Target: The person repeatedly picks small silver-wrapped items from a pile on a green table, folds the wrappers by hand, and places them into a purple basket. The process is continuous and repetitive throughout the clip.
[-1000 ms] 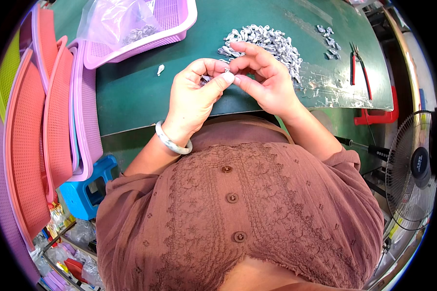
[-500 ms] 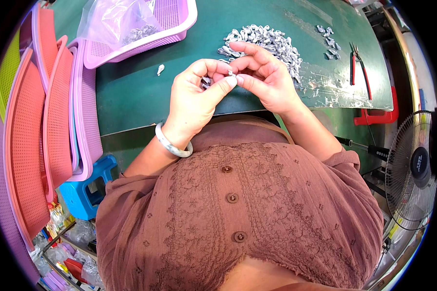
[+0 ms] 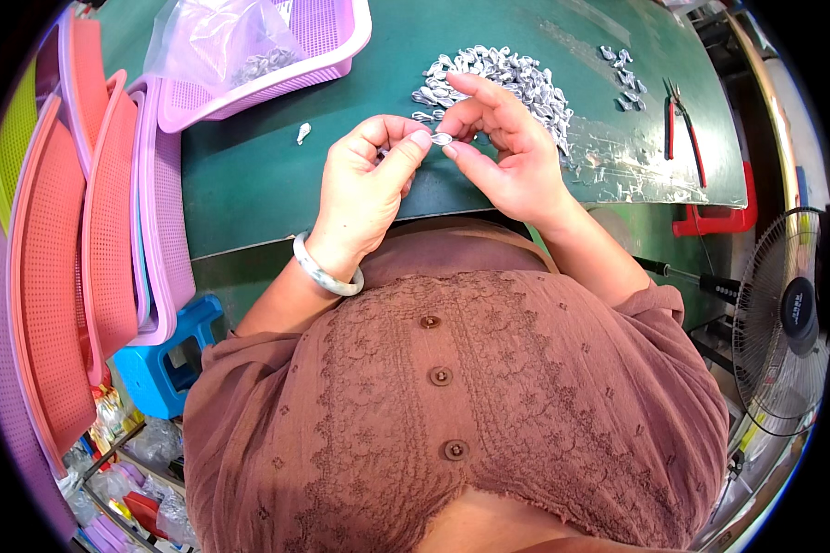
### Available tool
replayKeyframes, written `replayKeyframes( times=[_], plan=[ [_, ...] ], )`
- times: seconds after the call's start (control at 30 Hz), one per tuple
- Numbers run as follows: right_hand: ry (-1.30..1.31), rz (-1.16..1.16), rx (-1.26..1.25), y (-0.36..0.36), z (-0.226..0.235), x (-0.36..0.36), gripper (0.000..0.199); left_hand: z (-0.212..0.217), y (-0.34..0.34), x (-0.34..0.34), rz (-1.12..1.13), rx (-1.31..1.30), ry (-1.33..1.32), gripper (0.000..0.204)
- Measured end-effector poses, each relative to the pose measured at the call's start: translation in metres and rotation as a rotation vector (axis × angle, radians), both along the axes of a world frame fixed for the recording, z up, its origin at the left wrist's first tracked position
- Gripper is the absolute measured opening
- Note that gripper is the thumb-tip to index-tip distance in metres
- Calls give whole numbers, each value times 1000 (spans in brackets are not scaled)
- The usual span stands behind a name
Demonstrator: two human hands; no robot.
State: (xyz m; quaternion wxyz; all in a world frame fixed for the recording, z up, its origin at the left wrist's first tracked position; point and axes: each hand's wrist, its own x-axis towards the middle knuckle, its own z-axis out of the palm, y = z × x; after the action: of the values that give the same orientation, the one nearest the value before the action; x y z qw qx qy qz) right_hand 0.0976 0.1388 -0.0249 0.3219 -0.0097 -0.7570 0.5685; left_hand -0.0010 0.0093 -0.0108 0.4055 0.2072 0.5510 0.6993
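One green table (image 3: pixel 267 175), cluttered workshop.

We find bare green mat (image 3: pixel 277 175) left of our hands; the parts pile (image 3: pixel 498 78) blocks ahead, the purple basket (image 3: pixel 277 64) far left, pliers (image 3: pixel 681 124) right.

Green table (image 3: pixel 277 175) with metal-piece pile (image 3: pixel 503 78), pliers (image 3: pixel 681 124), apparently, basket (image 3: pixel 277 64)
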Motion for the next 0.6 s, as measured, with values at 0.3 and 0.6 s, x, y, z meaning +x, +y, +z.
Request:
replayKeyframes(
  times=[0.3, 0.6],
  plan=[
    [-68, 27, 98, 3, 4, 4, 58, 0, 0, -2, -68, -20, -95, 9],
    [26, -75, 153, -1, 4, -1, 54, -8, -2, -8, -163, 77, -337, 13]
  ],
)
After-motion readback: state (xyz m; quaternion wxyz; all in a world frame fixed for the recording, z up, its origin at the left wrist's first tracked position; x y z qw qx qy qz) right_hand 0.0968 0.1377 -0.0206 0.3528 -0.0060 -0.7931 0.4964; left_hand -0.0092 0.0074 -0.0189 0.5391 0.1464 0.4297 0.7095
